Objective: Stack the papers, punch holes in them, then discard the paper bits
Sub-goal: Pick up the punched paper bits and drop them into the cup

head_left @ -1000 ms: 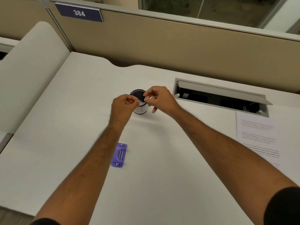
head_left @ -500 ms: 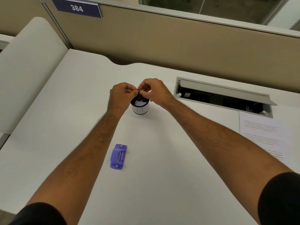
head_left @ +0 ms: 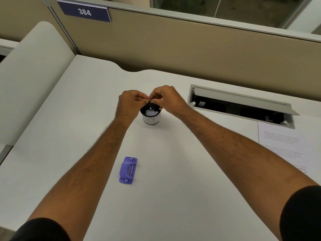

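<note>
The white desk (head_left: 173,197) runs up to a tan cubicle partition (head_left: 173,53) carrying a plate numbered 384 (head_left: 84,12), and near the desk's back edge, about midway along it, stands the small black cup (head_left: 151,117) with a white label. Your two hands meet directly above its mouth: your left hand (head_left: 129,102) and your right hand (head_left: 167,99) both have fingers curled into a pinch on some tiny dark piece between them, too small to identify, and white paper bits (head_left: 150,112) already lie inside the cup. That is the relation that matters: the pinch sits straight over the opening, so anything released should fall in, not onto the desk. Both hands are equally near the cup, one on each side of the rim. The purple hole punch (head_left: 128,170) lies well apart from them, toward the front edge beneath your left forearm, its long axis running roughly front to back. The printed papers (head_left: 281,145) rest at the right edge of the desk, just in front of the open cable tray (head_left: 243,101). Discarding looks nearly finished.
</note>
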`<control>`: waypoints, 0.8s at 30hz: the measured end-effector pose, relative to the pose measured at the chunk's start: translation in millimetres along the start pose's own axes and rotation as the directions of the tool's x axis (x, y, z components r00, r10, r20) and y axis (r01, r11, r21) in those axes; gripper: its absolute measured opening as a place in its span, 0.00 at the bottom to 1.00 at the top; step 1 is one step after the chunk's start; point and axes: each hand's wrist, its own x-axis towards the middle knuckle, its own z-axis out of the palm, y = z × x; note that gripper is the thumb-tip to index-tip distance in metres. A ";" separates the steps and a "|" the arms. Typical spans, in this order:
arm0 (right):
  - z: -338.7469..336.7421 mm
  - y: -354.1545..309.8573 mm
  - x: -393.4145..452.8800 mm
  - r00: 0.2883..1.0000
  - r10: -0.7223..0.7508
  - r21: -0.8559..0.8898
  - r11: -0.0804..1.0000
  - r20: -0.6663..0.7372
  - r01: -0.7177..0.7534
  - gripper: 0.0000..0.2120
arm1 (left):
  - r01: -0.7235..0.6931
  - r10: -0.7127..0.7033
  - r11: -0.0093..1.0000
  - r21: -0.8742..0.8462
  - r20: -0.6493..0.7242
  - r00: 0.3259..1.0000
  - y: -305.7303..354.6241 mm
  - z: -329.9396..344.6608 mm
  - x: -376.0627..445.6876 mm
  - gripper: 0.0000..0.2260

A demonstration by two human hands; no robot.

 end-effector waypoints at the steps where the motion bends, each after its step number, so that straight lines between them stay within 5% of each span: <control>1: -0.7 -1.5 0.0 1.000 -0.003 -0.015 1.000 0.001 0.003 0.06 | -0.003 0.003 1.000 -0.003 -0.001 1.000 0.0 -0.1 0.2 0.05; 24: 5.5 2.2 -6.9 0.998 0.006 -0.011 1.000 -0.055 -0.007 0.06 | 0.011 -0.009 0.999 0.030 -0.048 0.999 10.1 0.7 -11.5 0.05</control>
